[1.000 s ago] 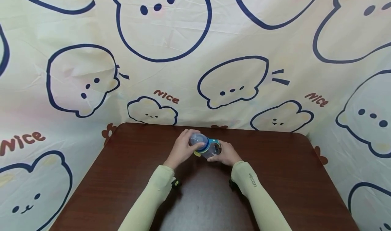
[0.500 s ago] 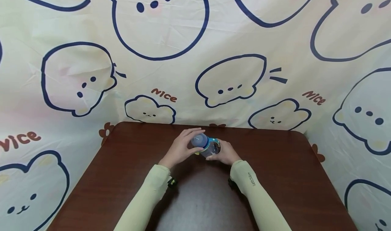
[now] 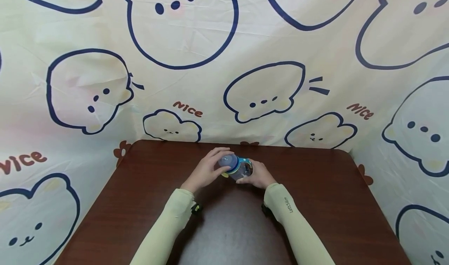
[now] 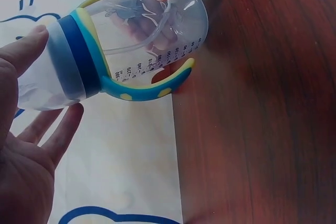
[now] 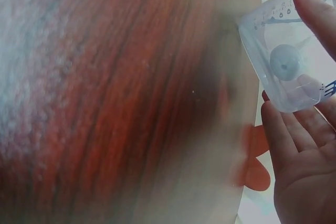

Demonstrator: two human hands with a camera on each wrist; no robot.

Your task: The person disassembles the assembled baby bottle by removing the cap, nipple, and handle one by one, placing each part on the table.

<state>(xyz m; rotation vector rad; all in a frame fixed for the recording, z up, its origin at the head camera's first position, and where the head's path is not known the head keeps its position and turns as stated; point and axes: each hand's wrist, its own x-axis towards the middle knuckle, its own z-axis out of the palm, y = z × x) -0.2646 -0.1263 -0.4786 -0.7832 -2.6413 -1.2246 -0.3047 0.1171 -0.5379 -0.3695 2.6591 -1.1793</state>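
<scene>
A clear baby bottle [image 3: 242,171] with a bluish translucent cap [image 3: 228,161] is held tilted above the table, its cap end toward the left. My left hand [image 3: 207,169] grips the cap, thumb on one side and fingers on the other. From the right, my right hand [image 3: 260,175] holds the bottle's clear body, thumb along its near side. In the left wrist view, blue-and-yellow handles [image 4: 152,90] flank the body below a dark blue collar [image 4: 81,51]. A straw and printed measuring marks show through the wall. The right wrist view shows the bottle's base [image 5: 294,95] and a round weight inside.
Beneath the hands spreads a dark brown wooden table [image 3: 140,218]. A pale cloth [image 3: 210,85] printed with cartoon bears hangs behind the table and along both sides.
The left hand first loosened on the cap and shifted slightly left; now its thumb rests against the cap again. The right hand has kept its hold on the bottle, which has barely moved.
</scene>
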